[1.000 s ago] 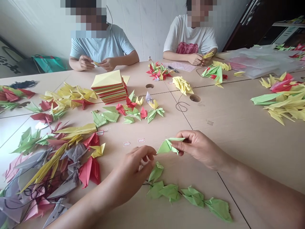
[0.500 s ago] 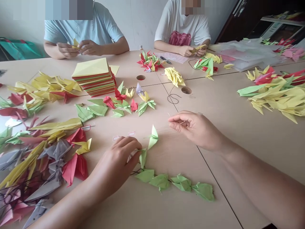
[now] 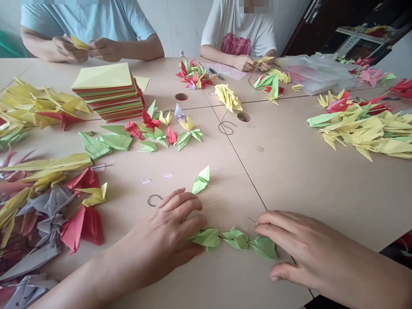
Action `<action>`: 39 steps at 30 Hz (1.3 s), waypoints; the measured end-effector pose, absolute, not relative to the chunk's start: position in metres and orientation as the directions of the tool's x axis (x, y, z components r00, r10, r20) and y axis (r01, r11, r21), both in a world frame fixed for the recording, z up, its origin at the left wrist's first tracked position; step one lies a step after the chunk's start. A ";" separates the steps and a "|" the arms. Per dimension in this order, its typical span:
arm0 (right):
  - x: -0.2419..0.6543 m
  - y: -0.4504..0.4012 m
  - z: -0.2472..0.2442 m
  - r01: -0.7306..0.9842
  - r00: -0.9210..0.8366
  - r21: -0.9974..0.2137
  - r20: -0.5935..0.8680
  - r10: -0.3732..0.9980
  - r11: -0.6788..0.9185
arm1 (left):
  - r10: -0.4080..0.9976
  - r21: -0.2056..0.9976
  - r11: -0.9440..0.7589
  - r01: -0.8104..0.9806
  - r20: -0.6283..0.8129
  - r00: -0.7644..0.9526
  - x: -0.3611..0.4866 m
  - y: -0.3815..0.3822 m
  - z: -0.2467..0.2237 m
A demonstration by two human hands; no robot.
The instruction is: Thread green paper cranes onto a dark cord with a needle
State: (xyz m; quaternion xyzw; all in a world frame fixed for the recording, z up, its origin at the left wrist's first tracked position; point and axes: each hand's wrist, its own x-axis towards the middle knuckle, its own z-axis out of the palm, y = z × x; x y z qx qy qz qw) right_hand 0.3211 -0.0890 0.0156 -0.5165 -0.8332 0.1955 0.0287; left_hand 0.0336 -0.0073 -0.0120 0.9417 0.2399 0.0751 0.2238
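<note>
My left hand [image 3: 172,227] is curled over the left end of a strand of green folded-paper cranes [image 3: 236,238], with thumb and fingers around it; the crane in its grasp is mostly hidden. A dark cord runs through the strand. From the fingertips of my right hand [image 3: 299,249] a thin needle [image 3: 252,220] sticks out, pinched between the fingers while the thumb stands apart. This hand is just over the strand's right end. A loose light-green crane [image 3: 201,180] lies beyond my left fingers, and a loop of dark cord [image 3: 154,199] shows beside them.
Strung red, grey and yellow cranes [image 3: 82,229] are heaped at left. Further back stand a paper stack [image 3: 103,79] and small cranes [image 3: 151,120]. Yellow cranes [image 3: 363,128] lie at right. Two people sit opposite, handling yellow paper. The table has round holes [image 3: 181,97].
My right hand has come down and nearer with the needle, to the strand's right end. My left hand has moved down onto the strand, covering its left end. The view has shifted slightly.
</note>
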 end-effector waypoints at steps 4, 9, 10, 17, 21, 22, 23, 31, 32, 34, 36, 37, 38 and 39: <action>0.320 -0.075 0.005 0.847 -0.499 -0.314 -0.189 0.846 0.430 | 0.515 0.358 -0.819 0.448 0.114 0.849 0.035 -0.004 -0.017; 0.311 -0.026 0.003 0.823 -0.539 -0.273 -0.101 0.836 0.497 | 0.608 0.268 -0.783 0.561 0.140 0.782 0.034 -0.001 -0.018; 0.309 -0.015 0.004 0.821 -0.545 -0.266 -0.104 0.832 0.505 | 0.632 0.241 -0.769 0.592 0.153 0.759 0.033 -0.001 -0.019; 0.299 0.026 0.004 0.779 -0.594 -0.369 -0.175 0.785 0.508 | 0.745 0.173 -0.667 0.725 0.132 0.654 0.021 -0.001 -0.019; 0.310 0.025 0.003 0.767 -0.586 -0.444 -0.190 0.787 0.464 | 0.780 0.231 -0.624 0.746 0.120 0.615 0.014 -0.007 -0.021; 0.314 0.024 0.004 0.774 -0.575 -0.450 -0.208 0.791 0.445 | 0.790 0.246 -0.611 0.753 0.120 0.601 0.013 -0.009 -0.022; 0.317 0.022 0.005 0.783 -0.564 -0.452 -0.224 0.795 0.428 | 0.802 0.259 -0.595 0.761 0.124 0.584 0.012 -0.011 -0.023; 0.294 0.012 -0.003 0.692 -0.641 -0.409 0.030 0.767 0.595 | 0.827 0.272 -0.556 0.785 0.087 0.555 0.013 -0.015 -0.023; 0.291 0.012 -0.006 0.685 -0.649 -0.394 0.054 0.759 0.613 | 0.828 0.274 -0.553 0.787 0.078 0.555 0.012 -0.016 -0.022; 0.290 0.013 -0.011 0.689 -0.649 -0.374 0.064 0.758 0.621 | 0.830 0.281 -0.547 0.788 0.060 0.555 0.008 -0.016 -0.020; 0.292 0.014 -0.012 0.703 -0.641 -0.370 0.038 0.766 0.607 | 0.829 0.289 -0.545 0.787 0.046 0.557 0.005 -0.016 -0.019; 0.293 0.014 -0.010 0.708 -0.638 -0.368 0.031 0.770 0.602 | 0.826 0.292 -0.548 0.784 0.040 0.562 0.005 -0.016 -0.018; 0.294 0.013 -0.008 0.707 -0.639 -0.363 0.039 0.768 0.606 | 0.824 0.297 -0.551 0.780 0.040 0.566 0.005 -0.017 -0.018; 0.293 0.012 -0.006 0.697 -0.646 -0.357 0.064 0.761 0.622 | 0.821 0.303 -0.554 0.775 0.043 0.570 0.005 -0.017 -0.018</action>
